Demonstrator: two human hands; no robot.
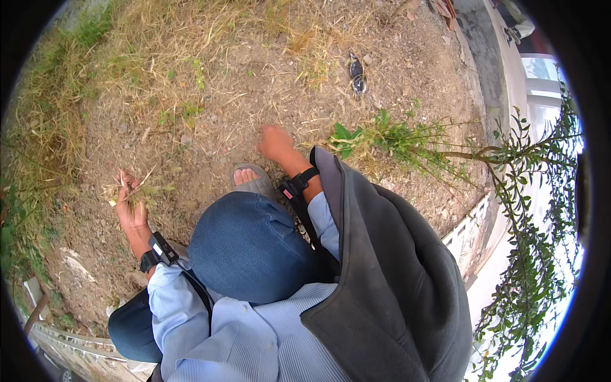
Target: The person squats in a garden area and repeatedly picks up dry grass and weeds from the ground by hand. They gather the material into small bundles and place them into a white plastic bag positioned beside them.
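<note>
My left hand (pixel 132 210) is raised over the soil on the left, palm partly up, its fingers closed around a tuft of dry grass and weeds (pixel 152 191). Loose stalks stick out on both sides of the fingers. My right hand (pixel 277 142) reaches down to the bare soil (pixel 210 143) in front of my sandal (pixel 256 180). Its fingers are curled and point at the ground; the fingertips are hidden, so whether they pinch anything does not show. My bent knee in blue trousers (pixel 248 243) fills the middle.
Leafy green weeds (pixel 377 136) and a thin branching shrub (pixel 513 157) stand to the right. A small black object (pixel 356 74) lies on the soil ahead. Taller dry grass (pixel 57 119) grows along the left. A concrete ledge (pixel 487 52) runs along the right; a dark jacket (pixel 396 267) drapes over my right side.
</note>
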